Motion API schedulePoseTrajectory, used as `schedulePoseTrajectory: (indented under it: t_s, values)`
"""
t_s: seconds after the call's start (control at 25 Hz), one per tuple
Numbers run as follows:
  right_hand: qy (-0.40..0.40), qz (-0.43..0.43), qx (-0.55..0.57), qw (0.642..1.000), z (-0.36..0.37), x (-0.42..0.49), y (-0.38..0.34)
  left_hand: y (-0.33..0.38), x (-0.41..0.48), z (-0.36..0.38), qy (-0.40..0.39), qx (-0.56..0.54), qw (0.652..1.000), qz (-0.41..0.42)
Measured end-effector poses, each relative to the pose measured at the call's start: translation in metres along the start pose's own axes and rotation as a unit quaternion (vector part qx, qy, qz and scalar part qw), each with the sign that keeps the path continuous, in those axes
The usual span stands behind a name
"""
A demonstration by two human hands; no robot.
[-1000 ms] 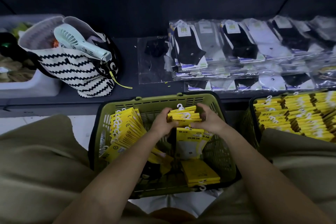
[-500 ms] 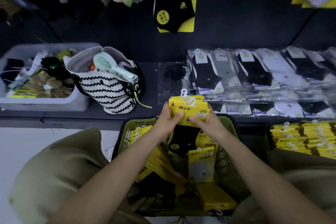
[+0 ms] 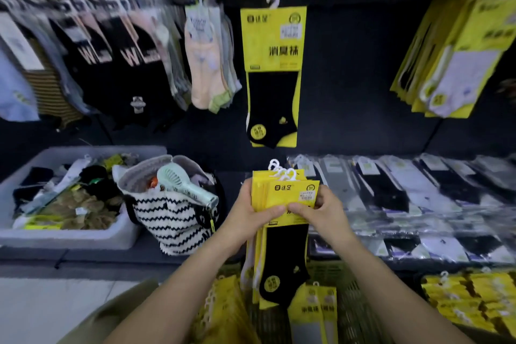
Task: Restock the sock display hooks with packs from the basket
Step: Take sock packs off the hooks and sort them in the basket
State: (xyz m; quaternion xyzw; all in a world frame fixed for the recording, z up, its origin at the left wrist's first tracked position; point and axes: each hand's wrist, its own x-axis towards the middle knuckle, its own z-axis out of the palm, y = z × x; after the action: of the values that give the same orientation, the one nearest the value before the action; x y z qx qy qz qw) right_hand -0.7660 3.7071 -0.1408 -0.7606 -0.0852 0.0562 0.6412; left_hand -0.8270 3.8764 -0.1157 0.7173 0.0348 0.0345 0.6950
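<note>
The packs (image 3: 287, 195) are glossy yellow card with smooth white plastic hangers (image 3: 282, 172), the basket (image 3: 352, 296) is matt green plastic mesh, the bag (image 3: 167, 222) is rough knitted cloth, the fan (image 3: 181, 188) smooth pale plastic, and the shelf socks (image 3: 391, 193) lie in shiny clear film

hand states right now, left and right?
Left hand: closed, holding the stack of yellow sock packs by its left edge.
Right hand: closed, thumb and fingers pinching the same stack at its right edge.
</note>
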Motion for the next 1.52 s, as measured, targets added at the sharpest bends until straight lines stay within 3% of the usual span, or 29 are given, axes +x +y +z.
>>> schedulePoseTrajectory:
  t_s: [0.24,0.64,0.88,1.2,1.32,1.52]
  values:
    - [-0.023,-0.111,0.026,0.993,-0.005,0.023,-0.080,0.053,0.021,-0.019,0.045,-0.055,0.995,0.068]
    - [0.026,-0.198,0.109,0.974,-0.007,0.056,-0.183,0.137,0.050,-0.026,0.098,-0.090,0.970,0.202]
    - [0.087,-0.190,0.163,0.964,-0.017,0.074,-0.226,0.175,0.057,-0.050,0.180,-0.060,0.954,0.231]
    - [0.080,-0.177,0.168,0.966,0.000,0.087,-0.246,0.192,0.047,-0.087,0.281,0.013,0.913,0.297]
    - [0.073,-0.178,0.185,0.964,0.000,0.086,-0.241,0.187,0.040,-0.096,0.284,0.049,0.910,0.299]
    - [0.097,-0.184,0.116,0.971,0.004,0.089,-0.239,0.169,0.035,-0.101,0.267,0.041,0.918,0.290]
